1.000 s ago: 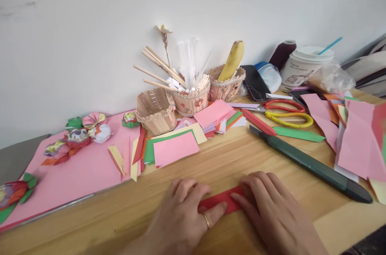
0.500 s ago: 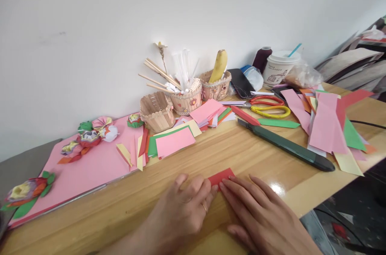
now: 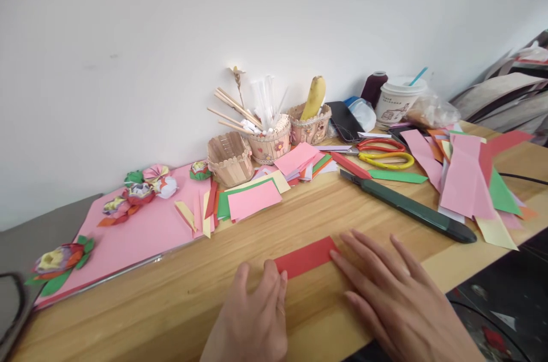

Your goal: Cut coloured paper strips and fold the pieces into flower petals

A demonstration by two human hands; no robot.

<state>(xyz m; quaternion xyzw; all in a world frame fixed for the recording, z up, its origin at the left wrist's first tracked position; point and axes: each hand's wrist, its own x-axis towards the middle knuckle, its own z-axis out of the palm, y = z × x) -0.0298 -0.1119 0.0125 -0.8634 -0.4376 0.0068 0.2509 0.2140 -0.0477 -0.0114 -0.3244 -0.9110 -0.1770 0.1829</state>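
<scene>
A red paper strip (image 3: 306,259) lies on the wooden table between my hands. My left hand (image 3: 252,316) is closed at its left end, thumb and index finger pinching the edge. My right hand (image 3: 396,293) is spread out, with a fingertip touching the strip's right end. Beyond the strip lies a pink paper rectangle (image 3: 256,200) on top of green and cream sheets. A dark green utility knife (image 3: 411,208) rests to the right, past my right hand, its blade end pointing up and left.
Paper flowers (image 3: 139,193) sit on a pink sheet (image 3: 149,236) at left. Small wooden baskets (image 3: 229,162) line the wall, one holding a banana (image 3: 314,98). Scissors (image 3: 385,160), a paper cup (image 3: 398,100) and a pile of paper strips (image 3: 464,173) are at right.
My hands have moved apart, the left leftward and the right rightward. More of the red paper strip now shows between them. The view has shifted slightly.
</scene>
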